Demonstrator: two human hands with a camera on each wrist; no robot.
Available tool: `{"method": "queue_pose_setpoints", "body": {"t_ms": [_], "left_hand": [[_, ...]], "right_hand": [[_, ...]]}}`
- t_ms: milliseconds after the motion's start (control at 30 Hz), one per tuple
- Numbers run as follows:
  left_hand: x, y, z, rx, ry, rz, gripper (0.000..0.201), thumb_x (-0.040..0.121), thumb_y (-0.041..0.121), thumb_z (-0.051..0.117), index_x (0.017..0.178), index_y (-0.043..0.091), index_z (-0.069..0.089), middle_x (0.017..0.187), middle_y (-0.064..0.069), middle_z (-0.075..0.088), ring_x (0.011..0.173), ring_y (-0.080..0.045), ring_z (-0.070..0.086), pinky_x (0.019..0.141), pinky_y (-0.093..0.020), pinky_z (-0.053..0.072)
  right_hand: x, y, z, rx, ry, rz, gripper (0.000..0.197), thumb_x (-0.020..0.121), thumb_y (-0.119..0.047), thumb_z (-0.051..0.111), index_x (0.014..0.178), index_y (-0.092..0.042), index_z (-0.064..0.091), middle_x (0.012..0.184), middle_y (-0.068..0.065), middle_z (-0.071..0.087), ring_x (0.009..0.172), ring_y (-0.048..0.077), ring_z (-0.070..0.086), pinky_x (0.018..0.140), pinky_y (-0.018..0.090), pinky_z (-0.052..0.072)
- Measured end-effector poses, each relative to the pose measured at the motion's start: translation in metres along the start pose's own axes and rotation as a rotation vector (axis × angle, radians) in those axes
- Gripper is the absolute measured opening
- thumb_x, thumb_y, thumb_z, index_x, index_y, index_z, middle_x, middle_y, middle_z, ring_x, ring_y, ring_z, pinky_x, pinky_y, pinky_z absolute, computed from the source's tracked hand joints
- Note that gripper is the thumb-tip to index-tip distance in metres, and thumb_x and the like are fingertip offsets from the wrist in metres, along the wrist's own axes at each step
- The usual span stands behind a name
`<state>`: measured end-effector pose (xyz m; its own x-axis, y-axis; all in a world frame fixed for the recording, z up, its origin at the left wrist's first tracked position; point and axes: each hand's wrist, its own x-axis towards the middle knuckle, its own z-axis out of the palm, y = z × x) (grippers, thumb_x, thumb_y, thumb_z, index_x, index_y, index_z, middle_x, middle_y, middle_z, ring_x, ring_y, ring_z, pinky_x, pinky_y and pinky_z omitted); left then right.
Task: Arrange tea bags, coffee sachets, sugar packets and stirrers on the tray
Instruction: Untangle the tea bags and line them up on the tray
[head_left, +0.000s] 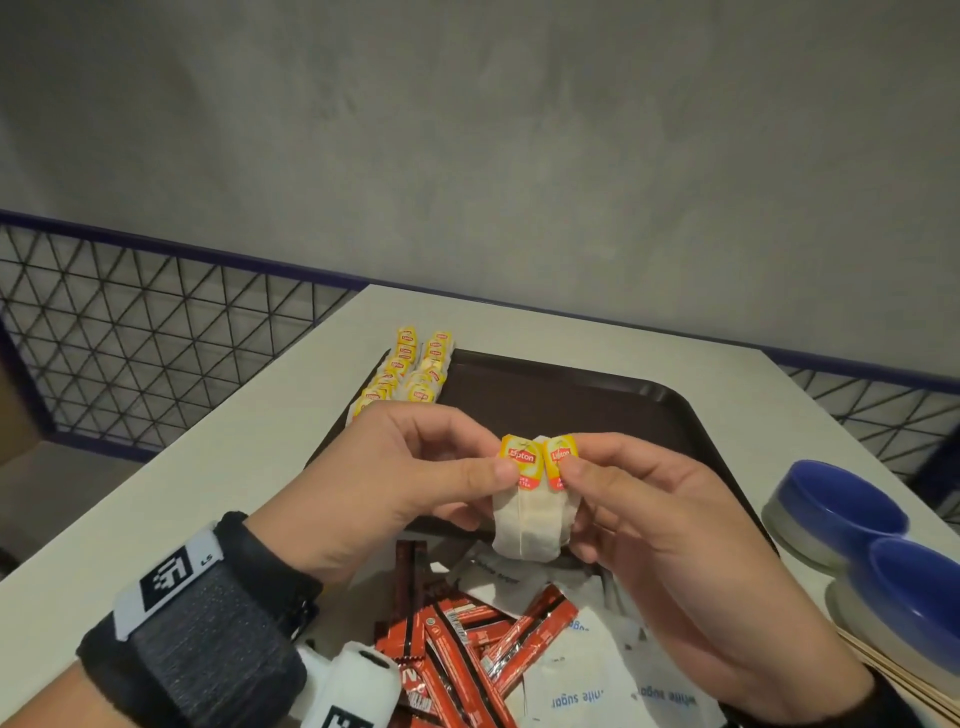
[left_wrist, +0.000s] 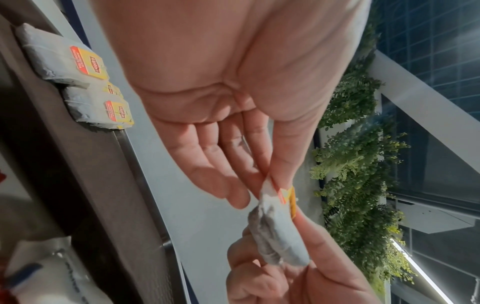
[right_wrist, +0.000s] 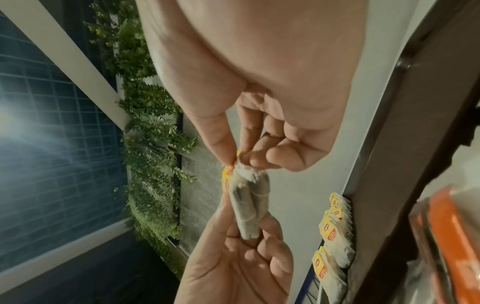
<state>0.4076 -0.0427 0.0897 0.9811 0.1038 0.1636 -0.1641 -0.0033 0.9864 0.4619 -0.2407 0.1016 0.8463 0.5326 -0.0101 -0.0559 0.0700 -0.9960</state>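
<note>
Table (head_left: 208, 499), brown tray (head_left: 597, 400) mid-frame, head view. Tea bag rows (head_left: 410, 369) on tray's upper-left corner. Coffee sachets (head_left: 467, 639) and sugar packets (head_left: 597, 670) piled lower centre, off tray. Step: tea bags. Left hand (head_left: 405, 467) and right hand (head_left: 639, 499) each pinch a tag of two held tea bags (head_left: 535, 509) above tray's near edge. Next, prob.: separate pair, extend rows.

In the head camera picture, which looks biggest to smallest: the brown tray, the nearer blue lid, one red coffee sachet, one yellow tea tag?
1. Brown tray, by far the largest.
2. Nearer blue lid, though nearness to the camera inflates it.
3. Red coffee sachet, long and narrow.
4. Yellow tea tag, smallest, pinched by the left hand.
</note>
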Motion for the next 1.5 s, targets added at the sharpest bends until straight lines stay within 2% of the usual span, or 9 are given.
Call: {"method": "queue_pose_setpoints", "body": {"t_ms": [333, 500, 667, 833, 900, 1033, 1100, 1300, 1500], "left_hand": [[0.002, -0.001, -0.002, -0.064, 0.089, -0.009, 0.01, 0.065, 0.028, 0.082, 0.073, 0.022, 0.08, 0.083, -0.006, 0.078, 0.073, -0.017, 0.074, 0.065, -0.029, 0.058], [0.002, -0.002, -0.001, -0.045, 0.157, -0.003, 0.013, 0.066, 0.029, 0.083, 0.075, 0.019, 0.081, 0.086, -0.007, 0.079, 0.075, -0.016, 0.074, 0.064, -0.028, 0.057], [0.0, -0.001, 0.005, -0.035, 0.116, -0.003, 0.004, 0.07, 0.018, 0.082, 0.074, 0.018, 0.081, 0.08, -0.009, 0.078, 0.066, -0.014, 0.072, 0.059, -0.022, 0.055], [-0.004, 0.003, 0.01, -0.047, 0.037, 0.009, 0.007, 0.068, 0.011, 0.08, 0.07, 0.017, 0.08, 0.071, -0.004, 0.076, 0.061, -0.011, 0.071, 0.058, -0.02, 0.055], [-0.005, 0.003, 0.011, -0.044, 0.012, 0.015, 0.009, 0.067, 0.013, 0.081, 0.07, 0.021, 0.081, 0.072, -0.003, 0.076, 0.063, -0.011, 0.071, 0.059, -0.021, 0.056], [-0.005, 0.003, 0.009, -0.058, -0.036, 0.021, 0.01, 0.067, 0.014, 0.082, 0.075, 0.019, 0.081, 0.075, -0.005, 0.077, 0.066, -0.012, 0.071, 0.062, -0.022, 0.056], [-0.006, 0.003, 0.009, -0.066, -0.041, 0.027, 0.008, 0.068, 0.016, 0.081, 0.076, 0.019, 0.082, 0.075, -0.005, 0.076, 0.066, -0.012, 0.071, 0.063, -0.023, 0.057], [-0.005, 0.0, 0.008, -0.066, -0.039, 0.024, 0.013, 0.069, 0.024, 0.08, 0.08, 0.018, 0.083, 0.081, -0.01, 0.078, 0.072, -0.015, 0.073, 0.067, -0.024, 0.058], [-0.004, -0.001, 0.009, -0.063, -0.005, 0.026, 0.007, 0.071, 0.019, 0.078, 0.077, 0.016, 0.082, 0.076, -0.008, 0.076, 0.067, -0.013, 0.071, 0.063, -0.022, 0.057]], "right_hand": [[0.002, -0.006, -0.011, 0.049, 0.186, -0.034, 0.012, 0.079, -0.009, 0.07, 0.076, -0.015, 0.081, 0.086, 0.007, 0.077, 0.09, 0.022, 0.067, 0.094, 0.044, 0.052], [-0.002, -0.013, -0.011, 0.238, 0.123, -0.005, 0.015, 0.071, -0.008, 0.066, 0.062, -0.013, 0.077, 0.077, 0.009, 0.071, 0.082, 0.023, 0.064, 0.09, 0.042, 0.051], [-0.001, -0.001, -0.004, 0.049, -0.009, -0.002, 0.019, 0.073, -0.012, 0.083, 0.09, -0.004, 0.078, 0.103, 0.03, 0.072, 0.093, 0.039, 0.062, 0.094, 0.063, 0.048], [0.0, 0.004, 0.003, 0.01, 0.068, -0.102, 0.028, 0.067, -0.022, 0.079, 0.094, -0.014, 0.08, 0.096, 0.021, 0.074, 0.085, 0.041, 0.064, 0.093, 0.074, 0.045], [0.0, 0.005, 0.004, 0.002, 0.063, -0.135, 0.027, 0.069, -0.018, 0.078, 0.096, -0.016, 0.079, 0.093, 0.019, 0.075, 0.082, 0.034, 0.067, 0.085, 0.069, 0.051], [-0.001, 0.005, 0.005, -0.007, 0.048, -0.176, 0.028, 0.07, -0.012, 0.075, 0.098, -0.014, 0.078, 0.084, 0.013, 0.076, 0.073, 0.023, 0.074, 0.062, 0.031, 0.061], [-0.001, 0.006, 0.006, -0.037, 0.058, -0.207, 0.026, 0.069, -0.013, 0.077, 0.095, -0.017, 0.079, 0.081, 0.01, 0.075, 0.069, 0.018, 0.072, 0.061, 0.025, 0.058], [-0.001, 0.008, 0.006, -0.122, 0.098, -0.251, 0.026, 0.065, -0.024, 0.082, 0.091, -0.025, 0.08, 0.089, 0.014, 0.073, 0.08, 0.034, 0.068, 0.069, 0.031, 0.061], [-0.001, 0.007, 0.008, -0.116, 0.099, -0.248, 0.025, 0.067, -0.016, 0.081, 0.091, -0.021, 0.08, 0.083, 0.009, 0.075, 0.074, 0.019, 0.071, 0.065, 0.026, 0.06]]}}
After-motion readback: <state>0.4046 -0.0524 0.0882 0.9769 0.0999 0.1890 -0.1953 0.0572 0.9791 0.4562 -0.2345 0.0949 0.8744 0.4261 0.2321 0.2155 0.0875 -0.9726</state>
